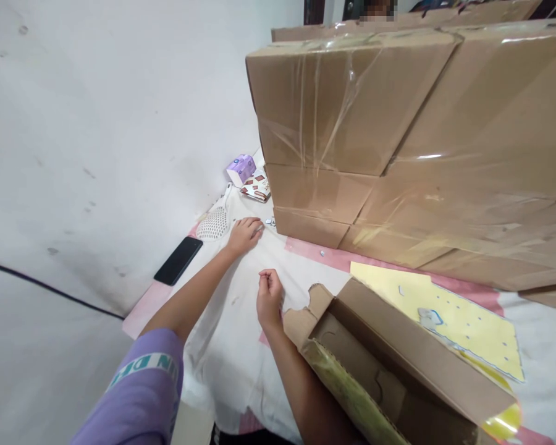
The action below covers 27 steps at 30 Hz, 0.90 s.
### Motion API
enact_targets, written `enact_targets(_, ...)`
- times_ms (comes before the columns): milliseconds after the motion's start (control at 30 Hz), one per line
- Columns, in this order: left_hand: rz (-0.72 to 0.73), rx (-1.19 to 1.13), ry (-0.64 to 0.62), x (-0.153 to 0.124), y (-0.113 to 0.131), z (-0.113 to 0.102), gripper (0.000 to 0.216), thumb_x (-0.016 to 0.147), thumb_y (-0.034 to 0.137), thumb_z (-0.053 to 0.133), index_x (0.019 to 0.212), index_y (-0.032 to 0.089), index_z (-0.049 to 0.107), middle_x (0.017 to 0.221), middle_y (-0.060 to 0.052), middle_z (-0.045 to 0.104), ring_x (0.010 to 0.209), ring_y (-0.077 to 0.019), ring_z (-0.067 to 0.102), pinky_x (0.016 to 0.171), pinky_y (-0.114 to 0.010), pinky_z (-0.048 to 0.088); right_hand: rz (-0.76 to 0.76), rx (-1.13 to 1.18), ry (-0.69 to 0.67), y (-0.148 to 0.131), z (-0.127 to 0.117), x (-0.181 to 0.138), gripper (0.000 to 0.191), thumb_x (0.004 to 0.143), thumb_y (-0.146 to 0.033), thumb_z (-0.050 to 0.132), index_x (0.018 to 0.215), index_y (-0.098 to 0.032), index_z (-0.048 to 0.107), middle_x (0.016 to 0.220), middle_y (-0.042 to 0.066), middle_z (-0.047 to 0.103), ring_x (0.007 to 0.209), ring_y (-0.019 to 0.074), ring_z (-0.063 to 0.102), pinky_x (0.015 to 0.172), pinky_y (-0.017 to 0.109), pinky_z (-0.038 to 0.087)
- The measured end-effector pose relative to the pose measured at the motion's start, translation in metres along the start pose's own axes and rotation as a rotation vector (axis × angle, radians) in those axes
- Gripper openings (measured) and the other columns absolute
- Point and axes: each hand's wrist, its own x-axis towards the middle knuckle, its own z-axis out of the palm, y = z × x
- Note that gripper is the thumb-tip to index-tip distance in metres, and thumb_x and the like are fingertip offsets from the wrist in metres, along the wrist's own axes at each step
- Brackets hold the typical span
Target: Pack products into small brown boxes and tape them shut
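Observation:
My left hand [245, 235] lies palm down on the white cloth [236, 303], its fingers stretched toward a small white-and-dark piece [270, 221] at the foot of the taped cardboard. Nearer to me, my right hand [269, 293] is closed, thumb against curled fingers. Whether anything is pinched in it cannot be seen. Beside my right forearm an open cardboard box [426, 346] shows its bare inside, one torn flap close to the wrist. Under and behind that box lies a yellow sheet [472, 315] with blue dots and a small clear-and-white piece on it.
A tall wall of taped cardboard [333, 111] rises at the right. Along the white wall are a black phone [178, 261], a white perforated cup-shaped thing [213, 224], a purple tissue pack [241, 169] and a patterned packet [256, 186]. A black cable [50, 289] crosses the wall.

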Motion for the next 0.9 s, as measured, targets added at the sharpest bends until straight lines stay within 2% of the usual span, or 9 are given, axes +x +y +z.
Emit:
enact_targets(133, -0.041, -0.011, 0.036, 0.028, 0.004, 0.006, 0.047, 0.094, 0.044, 0.051, 0.135, 0.023, 0.059, 0.139, -0.012, 0.059, 0.126, -0.0309, 0.051, 0.103, -0.046, 0.039, -0.012, 0.024, 0.003, 0.004, 0.004, 0.001, 0.013, 0.089, -0.027, 0.045, 0.084, -0.021, 0.056, 0.074, -0.003, 0.054, 0.067, 0.0157, 0.048, 0.066, 0.027, 0.038)
enact_targets(267, -0.006, -0.035, -0.016, 0.068, 0.006, 0.012, 0.038, 0.077, 0.04, 0.071, 0.113, 0.026, 0.073, 0.121, -0.009, 0.066, 0.116, -0.0338, 0.054, 0.098, -0.047, 0.043, -0.002, 0.02, -0.012, 0.006, 0.003, 0.002, 0.013, 0.089, -0.027, 0.045, 0.085, -0.021, 0.057, 0.073, -0.004, 0.052, 0.065, 0.015, 0.046, 0.064, 0.027, 0.037)
enact_targets(367, 0.014, -0.067, -0.006, 0.095, -0.006, 0.005, 0.032, 0.07, 0.034, 0.077, 0.102, 0.026, 0.076, 0.115, -0.007, 0.067, 0.114, -0.0292, 0.056, 0.101, -0.042, 0.044, 0.034, -0.008, -0.021, 0.005, 0.0, 0.001, 0.014, 0.091, -0.028, 0.046, 0.086, -0.022, 0.057, 0.069, -0.005, 0.048, 0.061, 0.0144, 0.042, 0.061, 0.026, 0.035)
enact_targets(467, -0.071, -0.082, 0.091, 0.119, -0.031, -0.012, 0.024, 0.081, 0.033, 0.068, 0.101, 0.022, 0.075, 0.114, -0.008, 0.066, 0.113, -0.0249, 0.058, 0.103, -0.038, 0.045, 0.05, -0.034, -0.018, 0.005, -0.003, 0.0, 0.014, 0.092, -0.028, 0.046, 0.087, -0.022, 0.058, 0.069, -0.006, 0.047, 0.062, 0.0145, 0.042, 0.061, 0.026, 0.035)
enact_targets(567, -0.267, -0.056, 0.237, 0.139, -0.063, -0.033, 0.033, 0.094, 0.032, 0.049, 0.111, 0.015, 0.071, 0.126, -0.016, 0.06, 0.123, -0.0295, 0.054, 0.109, -0.046, 0.041, 0.054, -0.016, -0.018, 0.006, -0.004, 0.0, 0.014, 0.092, -0.029, 0.046, 0.086, -0.022, 0.058, 0.07, -0.005, 0.049, 0.063, 0.0146, 0.043, 0.061, 0.026, 0.034)
enact_targets(633, -0.393, -0.038, 0.285, 0.15, -0.084, -0.043, 0.041, 0.095, 0.033, 0.048, 0.125, 0.011, 0.065, 0.144, -0.021, 0.048, 0.136, -0.0346, 0.044, 0.114, -0.051, 0.035, 0.064, -0.008, -0.028, 0.005, -0.003, 0.001, 0.014, 0.092, -0.029, 0.046, 0.086, -0.022, 0.057, 0.071, -0.005, 0.049, 0.062, 0.0146, 0.042, 0.06, 0.027, 0.034)
enact_targets(733, -0.497, -0.049, 0.215, 0.159, -0.106, -0.044, 0.066, 0.084, 0.035, 0.065, 0.145, 0.014, 0.051, 0.159, -0.021, 0.033, 0.143, -0.036, 0.04, 0.114, -0.047, 0.037, 0.07, -0.012, -0.038, 0.003, -0.002, 0.004, 0.015, 0.092, -0.029, 0.045, 0.086, -0.022, 0.057, 0.072, -0.004, 0.05, 0.063, 0.0148, 0.043, 0.06, 0.027, 0.035)
enact_targets(800, -0.536, -0.062, 0.143, 0.16, -0.112, -0.036, 0.081, 0.079, 0.037, 0.07, 0.152, 0.018, 0.041, 0.162, -0.019, 0.032, 0.139, -0.0353, 0.046, 0.11, -0.045, 0.042, 0.067, -0.019, -0.038, 0.0, -0.002, 0.005, 0.014, 0.092, -0.029, 0.045, 0.085, -0.022, 0.056, 0.071, -0.004, 0.05, 0.062, 0.0148, 0.043, 0.06, 0.027, 0.035)
enact_targets(900, -0.6, -0.046, 0.116, 0.158, -0.112, -0.021, 0.084, 0.081, 0.042, 0.065, 0.156, 0.023, 0.033, 0.162, -0.017, 0.034, 0.137, -0.0386, 0.047, 0.108, -0.053, 0.043, 0.073, -0.026, -0.047, -0.003, -0.002, 0.006, 0.014, 0.091, -0.027, 0.046, 0.085, -0.022, 0.056, 0.069, -0.005, 0.049, 0.061, 0.0145, 0.042, 0.059, 0.027, 0.034)
